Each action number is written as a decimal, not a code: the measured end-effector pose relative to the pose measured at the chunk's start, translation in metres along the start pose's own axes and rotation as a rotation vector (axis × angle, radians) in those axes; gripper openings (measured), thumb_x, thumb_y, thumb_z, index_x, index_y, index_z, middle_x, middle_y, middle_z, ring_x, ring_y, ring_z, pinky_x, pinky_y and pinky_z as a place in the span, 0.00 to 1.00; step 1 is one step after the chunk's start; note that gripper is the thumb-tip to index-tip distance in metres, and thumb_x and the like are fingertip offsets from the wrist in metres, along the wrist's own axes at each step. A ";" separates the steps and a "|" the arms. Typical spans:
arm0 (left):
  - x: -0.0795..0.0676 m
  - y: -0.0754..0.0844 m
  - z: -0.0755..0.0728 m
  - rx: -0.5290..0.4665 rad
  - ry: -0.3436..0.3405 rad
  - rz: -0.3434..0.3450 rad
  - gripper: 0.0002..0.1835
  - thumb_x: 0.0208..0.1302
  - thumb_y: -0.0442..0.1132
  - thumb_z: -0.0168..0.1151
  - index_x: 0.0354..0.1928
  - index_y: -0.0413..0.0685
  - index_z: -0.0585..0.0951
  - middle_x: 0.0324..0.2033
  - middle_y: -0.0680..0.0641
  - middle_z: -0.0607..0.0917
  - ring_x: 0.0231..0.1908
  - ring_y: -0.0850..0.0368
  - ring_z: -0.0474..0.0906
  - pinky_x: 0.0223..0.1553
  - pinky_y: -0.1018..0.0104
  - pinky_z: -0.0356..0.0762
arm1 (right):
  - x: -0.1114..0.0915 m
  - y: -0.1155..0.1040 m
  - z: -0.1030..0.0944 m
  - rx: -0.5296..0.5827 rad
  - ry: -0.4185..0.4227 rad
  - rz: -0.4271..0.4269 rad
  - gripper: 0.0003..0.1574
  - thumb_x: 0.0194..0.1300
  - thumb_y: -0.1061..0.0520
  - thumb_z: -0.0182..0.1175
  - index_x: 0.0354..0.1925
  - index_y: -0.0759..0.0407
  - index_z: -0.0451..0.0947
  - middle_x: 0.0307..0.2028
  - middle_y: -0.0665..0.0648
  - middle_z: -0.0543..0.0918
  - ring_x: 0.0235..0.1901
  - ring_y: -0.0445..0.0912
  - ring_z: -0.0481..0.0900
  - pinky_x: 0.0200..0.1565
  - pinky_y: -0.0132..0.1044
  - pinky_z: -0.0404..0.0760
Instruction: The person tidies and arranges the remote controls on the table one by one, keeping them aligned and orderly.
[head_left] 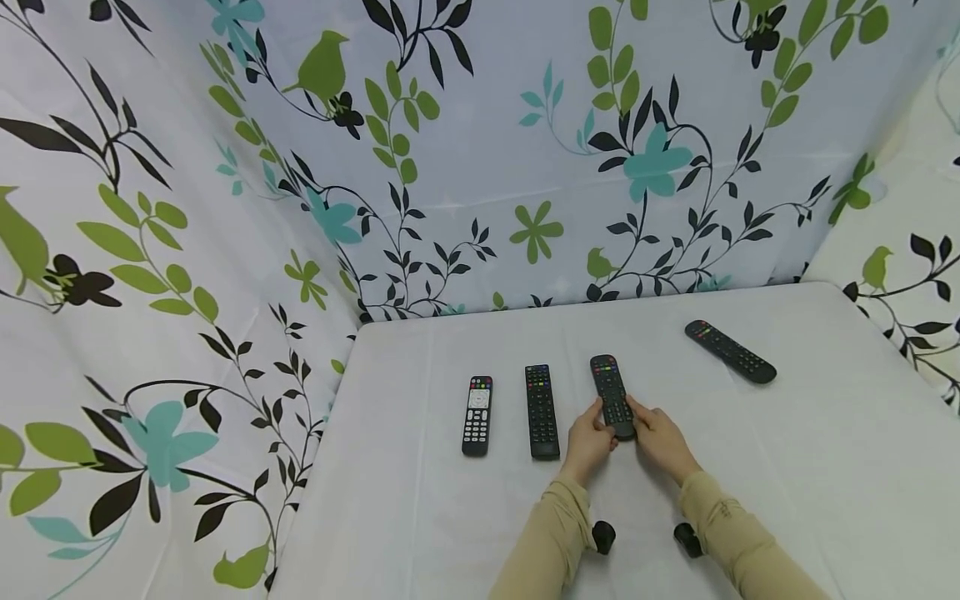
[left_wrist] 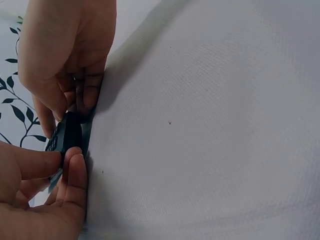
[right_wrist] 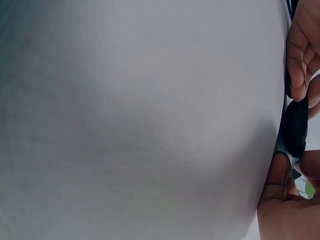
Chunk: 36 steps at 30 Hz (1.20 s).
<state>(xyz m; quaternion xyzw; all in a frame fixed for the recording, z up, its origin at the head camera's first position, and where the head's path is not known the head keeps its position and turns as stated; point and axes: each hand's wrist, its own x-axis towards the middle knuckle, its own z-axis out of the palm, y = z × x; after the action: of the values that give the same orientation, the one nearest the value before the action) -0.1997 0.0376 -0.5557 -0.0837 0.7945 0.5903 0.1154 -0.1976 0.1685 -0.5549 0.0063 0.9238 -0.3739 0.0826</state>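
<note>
Both hands hold a black remote control [head_left: 612, 396] near its lower end. Its rows of small buttons face up, and its far end points away, leaning slightly left. The left hand [head_left: 588, 444] pinches the left side between thumb and fingers. On the opposite side, the right hand [head_left: 663, 439] grips the edge with its thumb on top. In the left wrist view, the remote's dark near end [left_wrist: 73, 134] shows between the two hands, close over the white cloth. The right wrist view has the same end [right_wrist: 295, 129] between the fingertips.
Left of the hands lie a slim black remote [head_left: 542, 412] and a remote with white keys [head_left: 477, 415]. Another black remote [head_left: 731, 352] lies at a slant on the far right. The white-covered table [head_left: 405, 517] meets patterned curtains [head_left: 480, 167] behind and at the sides.
</note>
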 end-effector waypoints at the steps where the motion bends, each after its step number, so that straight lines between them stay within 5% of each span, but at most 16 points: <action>1: 0.000 0.001 0.000 0.009 0.002 0.006 0.31 0.51 0.27 0.55 0.60 0.51 0.66 0.17 0.55 0.69 0.16 0.64 0.72 0.21 0.74 0.73 | 0.001 0.000 0.000 -0.002 0.001 -0.006 0.28 0.63 0.59 0.39 0.62 0.57 0.57 0.37 0.68 0.73 0.27 0.48 0.66 0.30 0.35 0.66; 13: 0.004 0.004 -0.005 0.023 0.007 -0.012 0.29 0.52 0.28 0.54 0.60 0.47 0.66 0.16 0.53 0.74 0.17 0.62 0.76 0.21 0.75 0.74 | 0.004 -0.004 -0.006 -0.010 -0.041 -0.020 0.30 0.64 0.59 0.38 0.64 0.66 0.49 0.40 0.70 0.73 0.32 0.51 0.69 0.39 0.46 0.70; 18: 0.002 -0.001 -0.005 0.030 0.034 -0.008 0.29 0.53 0.30 0.54 0.60 0.44 0.65 0.19 0.52 0.75 0.17 0.63 0.76 0.21 0.76 0.74 | 0.009 0.000 -0.019 0.009 -0.105 -0.017 0.31 0.65 0.57 0.37 0.64 0.67 0.48 0.39 0.66 0.76 0.33 0.48 0.72 0.38 0.42 0.72; 26: -0.006 0.003 -0.003 -0.039 0.144 -0.017 0.31 0.52 0.32 0.55 0.61 0.47 0.62 0.17 0.53 0.76 0.15 0.65 0.71 0.18 0.75 0.68 | 0.032 0.036 -0.089 -0.116 0.024 -0.107 0.28 0.66 0.54 0.37 0.59 0.69 0.58 0.46 0.73 0.72 0.46 0.62 0.71 0.41 0.50 0.73; 30: -0.008 0.014 0.003 -0.083 0.228 0.035 0.28 0.53 0.32 0.54 0.59 0.49 0.64 0.18 0.55 0.73 0.16 0.65 0.70 0.18 0.75 0.66 | 0.041 0.055 -0.125 -0.227 0.110 -0.133 0.26 0.66 0.56 0.37 0.56 0.72 0.60 0.44 0.75 0.70 0.42 0.64 0.70 0.39 0.53 0.70; 36: -0.017 0.047 0.023 -0.192 0.169 0.070 0.26 0.54 0.32 0.54 0.57 0.51 0.66 0.20 0.56 0.72 0.20 0.63 0.75 0.21 0.76 0.69 | 0.047 0.082 -0.159 -0.315 0.214 -0.141 0.24 0.63 0.60 0.36 0.52 0.74 0.63 0.44 0.78 0.67 0.41 0.71 0.66 0.40 0.60 0.66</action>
<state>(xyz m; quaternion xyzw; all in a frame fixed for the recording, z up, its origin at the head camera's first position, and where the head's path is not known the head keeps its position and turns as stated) -0.1940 0.0729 -0.5138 -0.1161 0.7436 0.6582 0.0186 -0.2614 0.3356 -0.5064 -0.0320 0.9725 -0.2268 -0.0424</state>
